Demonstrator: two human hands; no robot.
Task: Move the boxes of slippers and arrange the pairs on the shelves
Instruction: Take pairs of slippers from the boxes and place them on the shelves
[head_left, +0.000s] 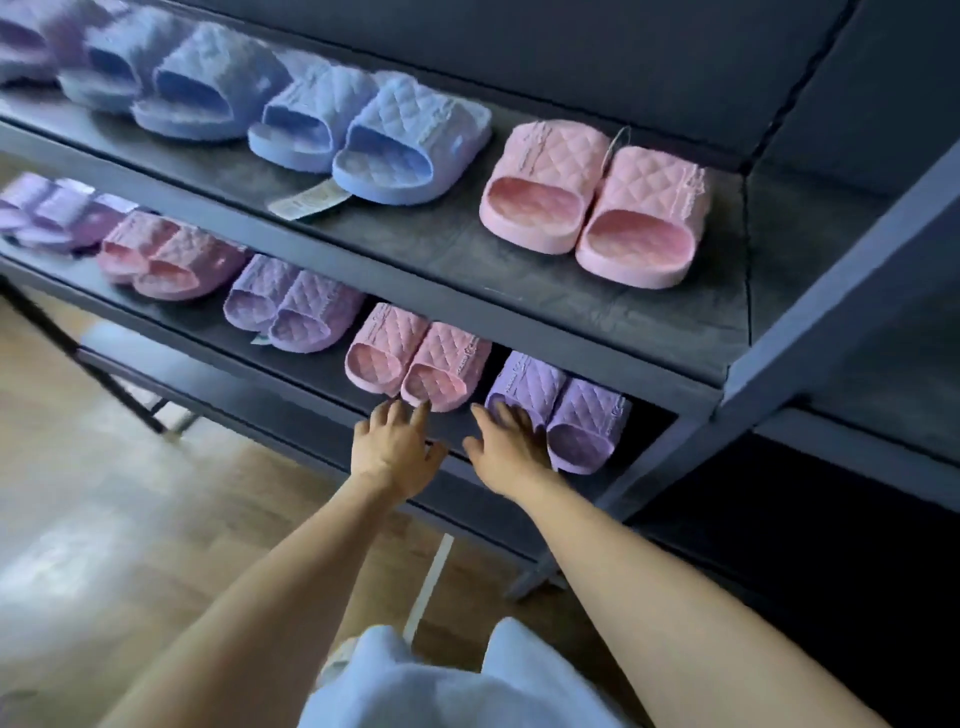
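Head view: left hand (397, 449) spread by pink pair (418, 358), right hand (511, 449) flat on purple pair (563, 410); tag (309, 200) unreadable.

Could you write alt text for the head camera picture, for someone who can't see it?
Two open hands reach to the lower shelf: the left hand at a pink pair, the right hand on a purple pair. More quilted pairs in pink, purple and blue line it and the upper shelf.

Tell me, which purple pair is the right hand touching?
The purple pair at the right end of the lower shelf; the right hand lies on it. The other purple pairs sit farther left, untouched.
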